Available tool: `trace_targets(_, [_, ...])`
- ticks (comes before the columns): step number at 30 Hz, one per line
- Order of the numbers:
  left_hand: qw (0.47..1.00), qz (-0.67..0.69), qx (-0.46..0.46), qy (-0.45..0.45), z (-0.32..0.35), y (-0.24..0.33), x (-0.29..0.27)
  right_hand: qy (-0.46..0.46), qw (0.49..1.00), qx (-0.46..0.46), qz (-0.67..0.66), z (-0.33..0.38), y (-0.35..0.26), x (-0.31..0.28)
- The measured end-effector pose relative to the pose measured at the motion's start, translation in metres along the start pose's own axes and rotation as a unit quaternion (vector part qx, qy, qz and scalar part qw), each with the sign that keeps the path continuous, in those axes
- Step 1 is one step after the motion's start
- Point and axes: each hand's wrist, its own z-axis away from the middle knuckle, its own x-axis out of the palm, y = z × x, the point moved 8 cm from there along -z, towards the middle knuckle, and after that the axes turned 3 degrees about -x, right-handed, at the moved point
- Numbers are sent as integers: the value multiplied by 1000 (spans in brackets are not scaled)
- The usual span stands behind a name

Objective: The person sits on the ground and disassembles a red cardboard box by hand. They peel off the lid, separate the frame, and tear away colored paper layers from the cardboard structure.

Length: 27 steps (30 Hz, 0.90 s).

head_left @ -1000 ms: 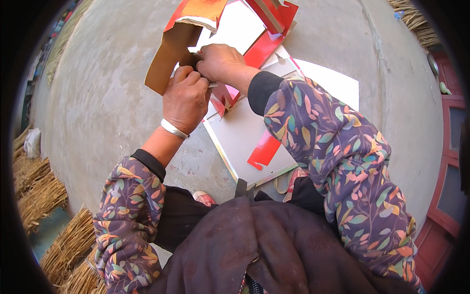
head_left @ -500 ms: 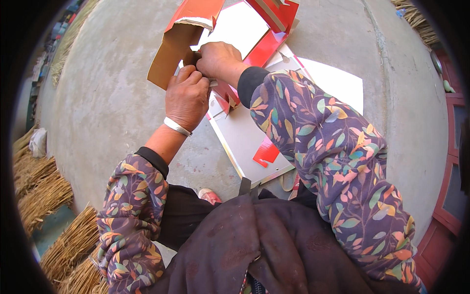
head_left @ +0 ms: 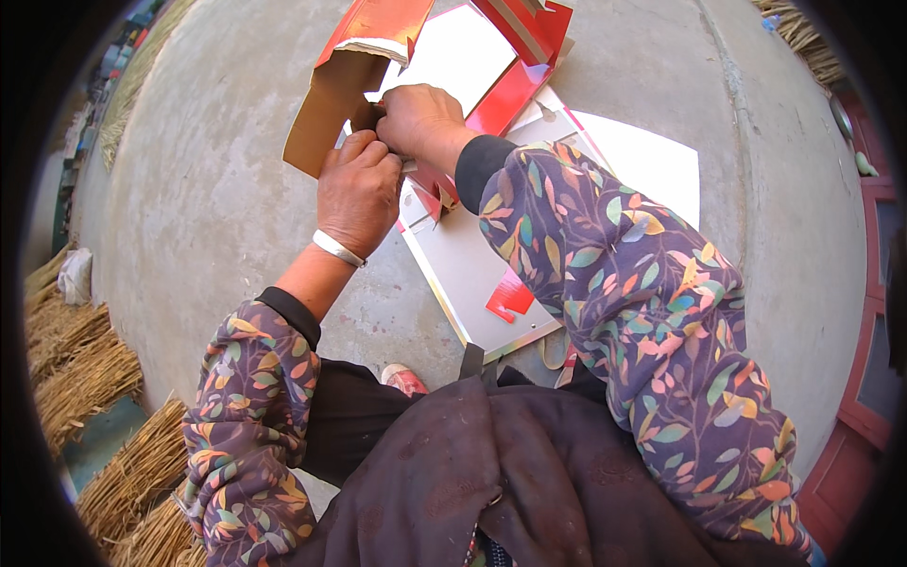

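Note:
A red cardboard box (head_left: 331, 109), brown on its inner side, stands opened out at the top of the view, with a torn whitish edge. My left hand (head_left: 359, 194), with a silver bangle at the wrist, is closed on the near edge of this cardboard. Right beside it, my right hand (head_left: 420, 121) is also closed on the cardboard, its fingertips mostly hidden behind the knuckles. The two hands nearly touch. Beyond them are a white inner panel (head_left: 453, 52) and a folded red flap (head_left: 515, 94).
Under the box lies a flat grey-and-white board (head_left: 463, 260), bearing a small red cardboard scrap (head_left: 510, 298). A white sheet (head_left: 652, 175) juts out to the right. Straw bundles (head_left: 132, 463) lie on the left of the concrete floor (head_left: 217, 189); a red door (head_left: 864, 378) stands at right.
Both hands keep their hold on the cardboard, with only a very slight shift. The box and board stay where they were.

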Motion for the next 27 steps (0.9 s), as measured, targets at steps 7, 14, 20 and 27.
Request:
trace_targets(7, [1000, -5, -14, 23, -2, -3, -4, 20, 1000, -8, 4, -5, -4, -5])
trace_targets(14, [1000, -19, -9, 16, 1, -8, -1, 4, 1000, -9, 17, -18, -11, 0])
trace_targets(20, [999, -37, -25, -9, 2, -19, 3, -2, 1000, -11, 12, -18, -5, -2])
trace_targets(27, [987, -66, -89, -116, 0, -33, 15, 3, 997, -64, 47, -18, -6, 3])
